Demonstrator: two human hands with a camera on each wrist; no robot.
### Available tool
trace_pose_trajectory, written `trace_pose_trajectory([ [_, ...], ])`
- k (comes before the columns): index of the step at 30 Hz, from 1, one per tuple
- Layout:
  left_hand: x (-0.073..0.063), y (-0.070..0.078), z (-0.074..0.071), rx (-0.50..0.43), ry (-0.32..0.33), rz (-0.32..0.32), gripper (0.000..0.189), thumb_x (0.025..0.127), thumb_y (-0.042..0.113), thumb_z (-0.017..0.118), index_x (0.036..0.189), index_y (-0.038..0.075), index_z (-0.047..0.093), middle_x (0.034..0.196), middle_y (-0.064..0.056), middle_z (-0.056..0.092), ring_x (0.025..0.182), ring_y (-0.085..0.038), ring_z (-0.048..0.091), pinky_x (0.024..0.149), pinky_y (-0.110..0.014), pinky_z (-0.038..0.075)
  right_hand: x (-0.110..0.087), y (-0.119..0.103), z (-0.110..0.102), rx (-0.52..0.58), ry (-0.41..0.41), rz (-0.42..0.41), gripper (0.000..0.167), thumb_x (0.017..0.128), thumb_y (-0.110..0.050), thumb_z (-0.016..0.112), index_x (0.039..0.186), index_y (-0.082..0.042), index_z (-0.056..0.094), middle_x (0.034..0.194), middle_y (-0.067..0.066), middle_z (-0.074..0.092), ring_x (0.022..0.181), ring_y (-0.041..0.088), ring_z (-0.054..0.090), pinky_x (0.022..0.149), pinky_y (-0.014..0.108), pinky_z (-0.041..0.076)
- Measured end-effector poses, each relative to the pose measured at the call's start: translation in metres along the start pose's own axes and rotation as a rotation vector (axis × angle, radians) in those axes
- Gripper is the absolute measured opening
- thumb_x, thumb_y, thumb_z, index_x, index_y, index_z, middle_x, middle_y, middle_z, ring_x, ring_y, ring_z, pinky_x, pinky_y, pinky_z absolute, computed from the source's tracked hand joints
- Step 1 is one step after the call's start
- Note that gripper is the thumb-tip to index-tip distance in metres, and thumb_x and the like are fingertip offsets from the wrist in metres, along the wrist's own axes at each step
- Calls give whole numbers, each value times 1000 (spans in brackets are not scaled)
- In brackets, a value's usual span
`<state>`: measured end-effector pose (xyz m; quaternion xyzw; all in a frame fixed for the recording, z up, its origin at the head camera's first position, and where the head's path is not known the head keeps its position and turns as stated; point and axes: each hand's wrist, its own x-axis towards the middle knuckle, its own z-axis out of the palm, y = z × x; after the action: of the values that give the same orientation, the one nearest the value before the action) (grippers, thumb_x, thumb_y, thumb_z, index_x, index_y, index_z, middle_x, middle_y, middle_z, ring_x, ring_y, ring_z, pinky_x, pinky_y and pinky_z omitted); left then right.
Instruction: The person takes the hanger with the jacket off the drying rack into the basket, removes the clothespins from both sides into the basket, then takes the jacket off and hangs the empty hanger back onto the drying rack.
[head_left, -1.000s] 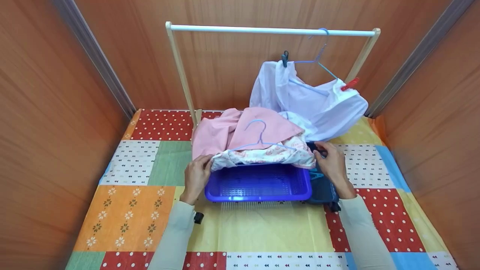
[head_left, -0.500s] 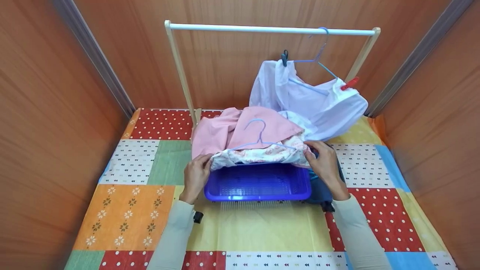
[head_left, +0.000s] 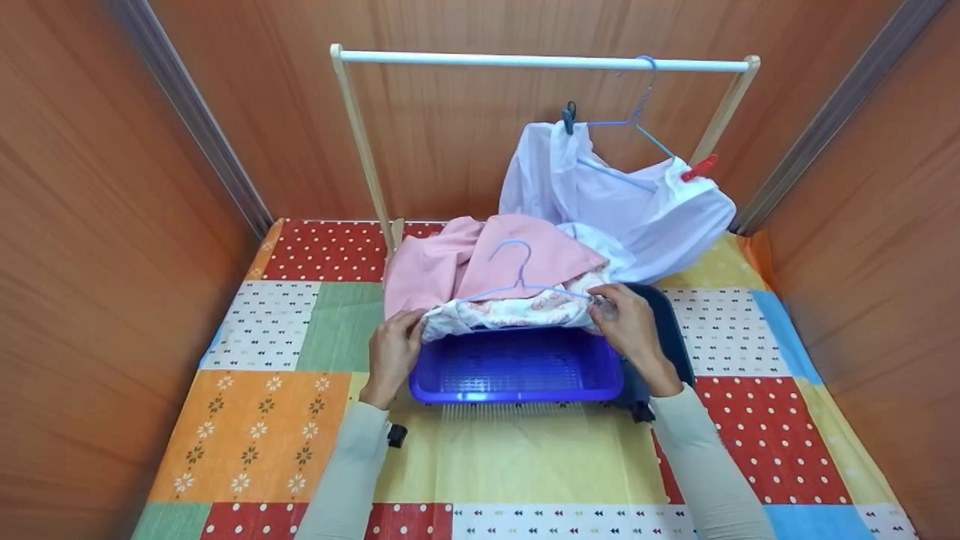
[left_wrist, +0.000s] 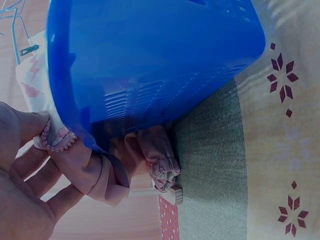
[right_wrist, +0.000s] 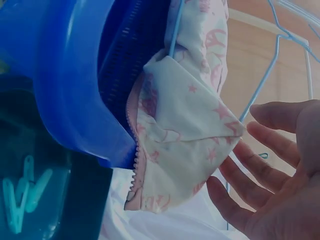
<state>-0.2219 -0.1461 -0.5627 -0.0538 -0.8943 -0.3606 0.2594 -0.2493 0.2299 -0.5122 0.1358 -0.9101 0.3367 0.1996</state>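
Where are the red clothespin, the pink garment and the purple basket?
Red clothespin (head_left: 700, 168): head view, on its body.
Pink garment (head_left: 465, 262): head view, on its pink outer cloth.
Purple basket (head_left: 517, 396): head view, on its front rim.

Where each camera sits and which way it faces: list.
Head: on the head, facing forward and down at basket and patterned cloth; left hand, right hand, sleeves show.
Left wrist: on that wrist, facing the basket; left hand shows.
Right wrist: on that wrist, facing patterned cloth; right hand shows.
Wrist views share the basket.
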Motion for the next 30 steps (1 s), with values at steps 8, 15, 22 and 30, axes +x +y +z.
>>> trace_pose_trajectory([
  [8,2,2,-2,-4,-8,-15,16,91,13,70,105,10,77,95,-6,76,89,-30,72,78,-48,55,2,1,5,-56,-27,44,23,84,-11,74,107,-8,74,107,12,72,104,35,66,91,50,50],
  [15,1,3,-2,-2,-14,-16,15,91,13,70,104,10,77,95,-6,76,90,-30,72,78,-48,55,0,0,9,-88,-44,97,25,86,-16,73,110,-10,73,109,12,74,99,34,68,83,52,52],
  [22,0,2,-1,-2,-22,-16,16,91,13,69,104,10,77,95,-6,76,89,-29,72,77,-47,55,-2,-2,13,-111,-29,160,23,87,-20,74,109,-13,74,106,11,75,95,33,69,79,53,52],
  [30,1,1,-1,7,-17,-16,15,90,11,70,103,10,77,91,-7,75,81,-26,71,73,-46,55,-1,-1,11,-94,-5,159,19,88,-17,73,107,-12,76,99,12,76,81,30,70,74,51,53],
])
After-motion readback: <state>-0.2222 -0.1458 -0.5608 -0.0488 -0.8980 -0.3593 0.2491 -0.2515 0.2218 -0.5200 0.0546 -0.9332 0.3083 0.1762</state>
